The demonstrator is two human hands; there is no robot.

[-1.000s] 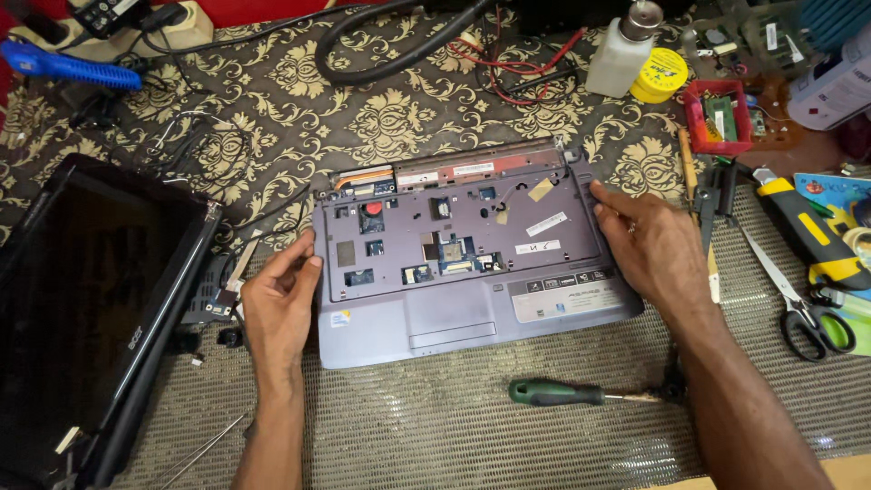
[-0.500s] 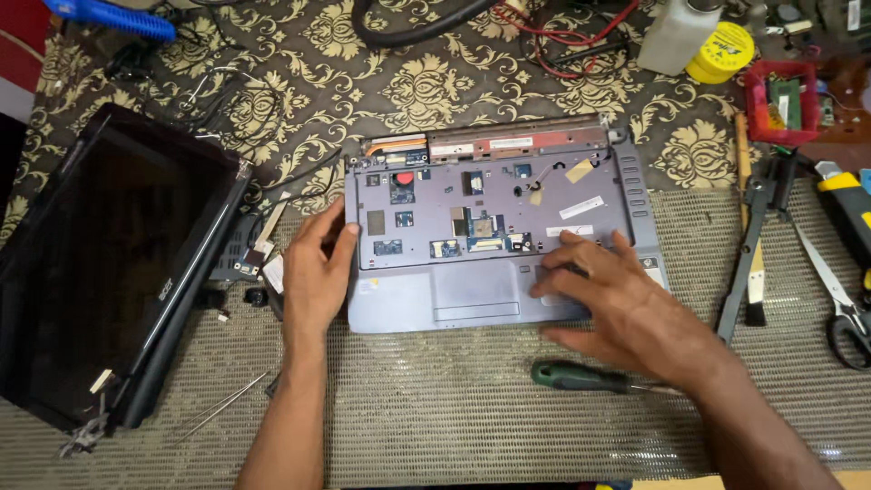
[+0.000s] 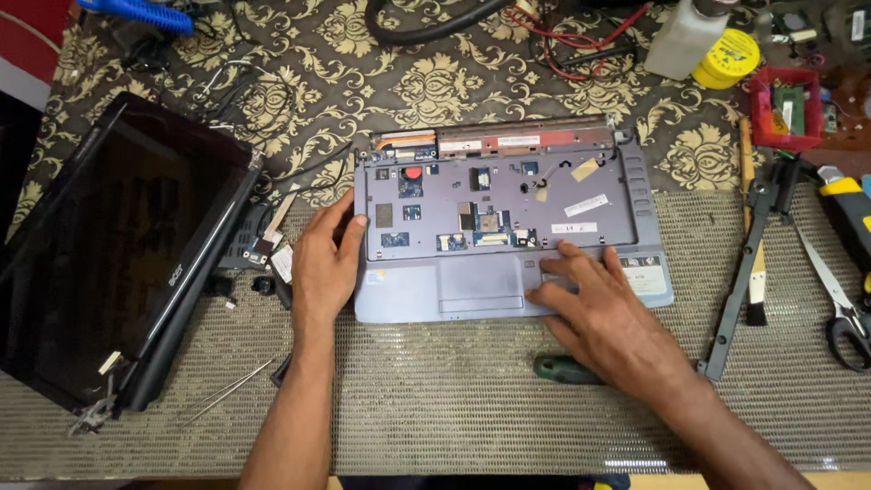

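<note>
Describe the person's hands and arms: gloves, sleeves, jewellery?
Both bare. No glove on the left hand or the right hand, and no ring, watch or band shows. Forearms are uncovered to the frame edge; no sleeve in view. Nails look short and unpainted.

A single head-worn camera looks almost straight down from above onto a worktable, at roughly arm's length. The person's forearms enter from the bottom edge. A blue-grey opened laptop base (image 3: 508, 227) sits at centre; a detached black screen panel (image 3: 118, 245) fills the left side.
</note>
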